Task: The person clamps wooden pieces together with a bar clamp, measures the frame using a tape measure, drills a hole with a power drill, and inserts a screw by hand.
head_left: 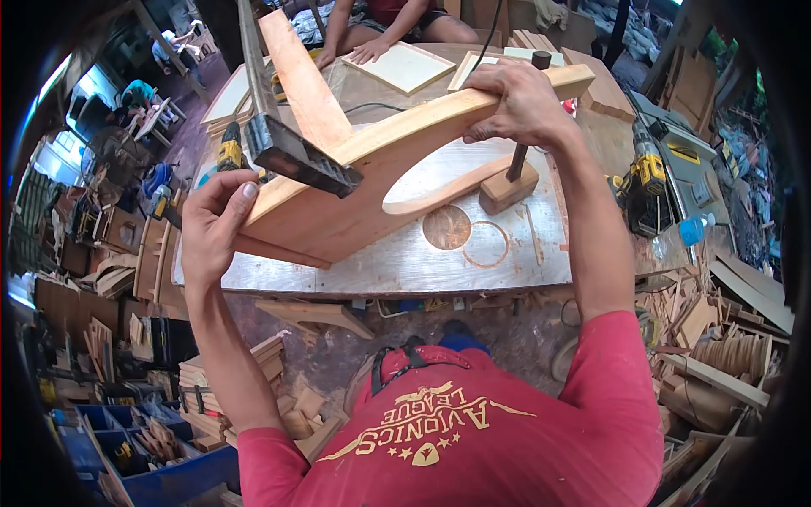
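Note:
Tilted above the metal-topped table is a curved wooden frame (329, 207), with a long plank (306, 84) rising from its far side. My left hand (218, 221) is closed on the frame's left end, thumb along the edge. My right hand (522, 106) wraps over the upper edge near the right end. A bar clamp (304, 160) lies across the frame's edge, close to my left hand; its far jaw is hidden. Below my right hand, a dark rod runs down to a wooden block (509, 188) on the tabletop.
Another person's hand (372, 51) rests on a pale framed panel (411, 69) across the table (380, 269). Yellow-black drills (647, 169) stand at the right; another drill (229, 150) is at the left. A plastic bottle (680, 237) lies right. Wood offcuts and a blue bin (182, 473) crowd the floor.

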The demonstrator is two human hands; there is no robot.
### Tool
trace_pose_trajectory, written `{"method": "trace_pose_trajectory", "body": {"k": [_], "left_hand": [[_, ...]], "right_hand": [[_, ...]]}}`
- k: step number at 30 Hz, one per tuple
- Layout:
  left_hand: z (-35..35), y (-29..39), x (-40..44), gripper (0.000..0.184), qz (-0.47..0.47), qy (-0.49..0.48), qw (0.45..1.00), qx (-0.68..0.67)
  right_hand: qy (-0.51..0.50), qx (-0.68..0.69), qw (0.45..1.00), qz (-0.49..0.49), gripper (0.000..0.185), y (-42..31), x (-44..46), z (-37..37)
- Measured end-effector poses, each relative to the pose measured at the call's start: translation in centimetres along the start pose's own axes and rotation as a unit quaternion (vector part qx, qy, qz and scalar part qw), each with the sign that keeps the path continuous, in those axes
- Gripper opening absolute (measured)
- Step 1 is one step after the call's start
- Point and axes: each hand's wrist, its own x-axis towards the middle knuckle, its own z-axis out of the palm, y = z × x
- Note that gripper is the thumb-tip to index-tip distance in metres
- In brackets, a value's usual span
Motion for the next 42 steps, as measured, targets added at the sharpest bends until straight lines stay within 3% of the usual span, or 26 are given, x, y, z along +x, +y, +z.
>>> {"method": "trace_pose_trajectory", "body": {"k": [7,12,18,25,33,37,39,42], "left_hand": [[0.1,-0.2,0.2,0.023,0.004,0.013,1.0,0.013],[0.2,-0.1,0.2,0.024,-0.023,0.027,0.999,-0.009],[0.1,-0.2,0.3,0.028,-0.013,0.011,1.0,0.016],[0.1,-0.5,0.2,0.029,-0.007,0.028,1.0,-0.009],[0.6,0.2,-0.5,0.025,-0.015,0.048,0.997,-0.054],[0.8,1.1,-1.8,0.024,-0.016,0.026,0.999,0.024],[1.4,1.5,-2.5,0.024,-0.036,0.026,0.999,0.001],[1.7,2.6,-3.5,0.034,-0.063,0.008,0.998,-0.021]], "right_hand": [[0.063,0.026,0.997,-0.026,0.061,-0.3,-0.1,0.5],[-0.028,0.012,0.999,0.013,0.056,-0.7,0.4,-0.6],[0.015,0.017,1.0,-0.009,0.057,-0.1,0.4,0.2],[-0.002,0.018,1.0,-0.005,0.061,-0.5,0.5,-0.2],[0.041,0.031,0.998,-0.048,0.055,-0.4,-0.3,0.0],[0.014,-0.003,0.998,-0.056,0.052,0.0,-1.2,-0.3],[0.016,-0.006,0.999,-0.047,0.049,-0.5,-2.3,-0.8],[0.03,0.004,0.998,-0.048,0.045,-0.9,-3.8,-0.9]]}}
